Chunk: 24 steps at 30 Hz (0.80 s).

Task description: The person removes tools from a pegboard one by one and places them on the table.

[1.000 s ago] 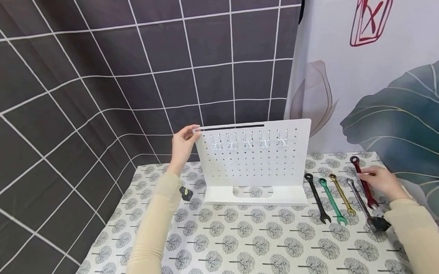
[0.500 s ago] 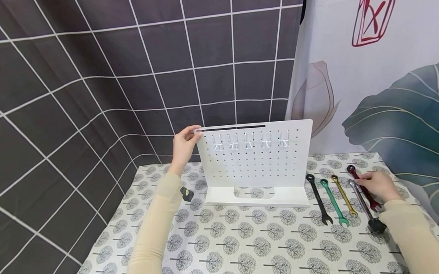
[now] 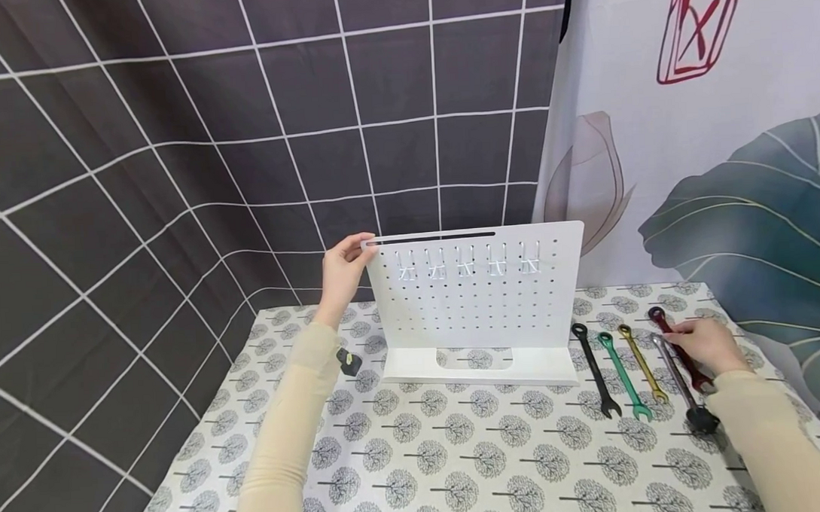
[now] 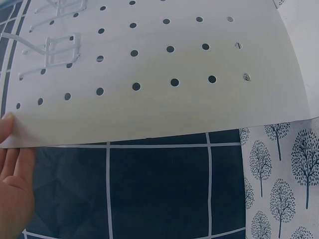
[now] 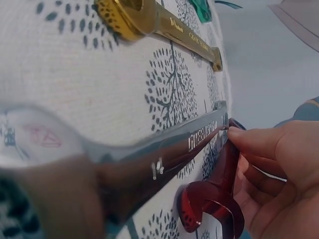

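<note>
A white pegboard stands upright on the table, with several clear double hooks in a row near its top. My left hand pinches its upper left corner, thumb in front and fingers behind, as the left wrist view also shows. At the right, my right hand pinches the shaft of a dark red combination wrench between thumb and fingers. A silver combination wrench lies close along its left side, marked 14 in the right wrist view.
Left of the silver wrench lie a gold wrench, a green wrench and a black wrench, roughly side by side. All rest on a tree-print tablecloth. A dark tiled-pattern curtain hangs behind.
My right hand has shifted the red wrench left and slightly nearer, bringing it closer to the silver wrench. Over the last half second it stays nearly still. My left hand keeps its grip.
</note>
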Motion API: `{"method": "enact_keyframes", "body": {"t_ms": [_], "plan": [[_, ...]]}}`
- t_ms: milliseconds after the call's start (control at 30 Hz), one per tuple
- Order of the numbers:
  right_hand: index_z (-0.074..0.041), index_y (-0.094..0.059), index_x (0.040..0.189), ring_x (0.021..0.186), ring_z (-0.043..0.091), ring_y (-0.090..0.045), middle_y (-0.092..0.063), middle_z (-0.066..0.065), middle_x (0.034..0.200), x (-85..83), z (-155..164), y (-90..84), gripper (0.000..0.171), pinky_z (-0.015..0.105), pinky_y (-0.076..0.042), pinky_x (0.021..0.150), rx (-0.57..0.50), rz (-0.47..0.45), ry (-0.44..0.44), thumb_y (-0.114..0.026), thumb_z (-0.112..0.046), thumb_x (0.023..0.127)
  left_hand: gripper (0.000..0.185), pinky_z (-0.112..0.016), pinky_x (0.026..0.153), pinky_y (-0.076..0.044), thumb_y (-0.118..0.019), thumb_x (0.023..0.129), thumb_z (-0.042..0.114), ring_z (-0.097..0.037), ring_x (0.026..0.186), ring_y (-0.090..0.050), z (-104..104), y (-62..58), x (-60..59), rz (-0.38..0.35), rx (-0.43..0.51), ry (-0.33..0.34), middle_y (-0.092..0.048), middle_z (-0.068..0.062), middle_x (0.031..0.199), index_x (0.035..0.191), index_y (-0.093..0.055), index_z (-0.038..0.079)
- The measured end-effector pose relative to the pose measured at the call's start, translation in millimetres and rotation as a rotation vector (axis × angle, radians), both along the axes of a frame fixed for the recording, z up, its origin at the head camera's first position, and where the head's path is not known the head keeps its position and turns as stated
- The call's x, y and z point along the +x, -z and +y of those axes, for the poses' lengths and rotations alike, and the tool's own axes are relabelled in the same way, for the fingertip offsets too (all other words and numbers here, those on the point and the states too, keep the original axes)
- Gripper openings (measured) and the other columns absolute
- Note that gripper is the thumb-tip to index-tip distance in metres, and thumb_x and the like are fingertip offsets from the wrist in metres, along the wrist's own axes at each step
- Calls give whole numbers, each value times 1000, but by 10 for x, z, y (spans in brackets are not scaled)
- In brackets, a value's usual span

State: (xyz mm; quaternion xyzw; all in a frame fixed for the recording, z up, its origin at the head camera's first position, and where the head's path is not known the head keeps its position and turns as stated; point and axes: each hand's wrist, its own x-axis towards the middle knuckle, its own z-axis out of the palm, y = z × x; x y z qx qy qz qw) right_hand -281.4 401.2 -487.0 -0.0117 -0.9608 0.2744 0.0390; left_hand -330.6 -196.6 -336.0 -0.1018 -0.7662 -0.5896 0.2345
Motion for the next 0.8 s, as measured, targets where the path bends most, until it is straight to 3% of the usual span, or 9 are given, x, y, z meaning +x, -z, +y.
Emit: {"method": "enact_keyframes", "body": {"t_ms": [167,267,400,633,800], "plan": [[21,-62,111,79,45,-62,-61,41,104,29,-21,-15,36,55,-50,66,-16,-3,35,-63,-11,95,28,-25,87,-54,-73,92,4,-17,99,-70,83,-140,161,-15,-16,-2,-70,-20,117,119,-70,-3],[21,-64,105,74,40,-61,-63,37,96,49,-34,-26,34,49,-49,60,-11,4,72,-63,-11,93,28,-25,86,-54,-72,92,2,-19,100,-70,88,-142,160,-18,-22,-7,-70,-21,117,119,-69,-5],[19,-66,101,70,38,-61,-65,32,87,59,-33,-25,33,43,-46,56,-4,5,107,-64,-13,92,28,-25,86,-54,-74,92,7,-22,102,-69,19,-13,10,-3,-3,-4,-71,-19,117,119,-71,-1],[19,-65,101,70,37,-60,-65,32,87,70,-23,-29,34,45,-46,58,-15,-8,127,-64,-14,93,27,-25,86,-54,-76,91,11,-14,97,-69,27,-17,18,16,12,9,-72,-17,114,117,-72,2],[20,-63,104,72,40,-61,-65,32,88,75,13,-13,35,47,-48,60,-11,-25,104,-61,-14,95,28,-22,84,-53,-74,92,8,-21,101,-69,50,-52,58,-18,9,13,-71,-19,117,119,-71,0]]}}
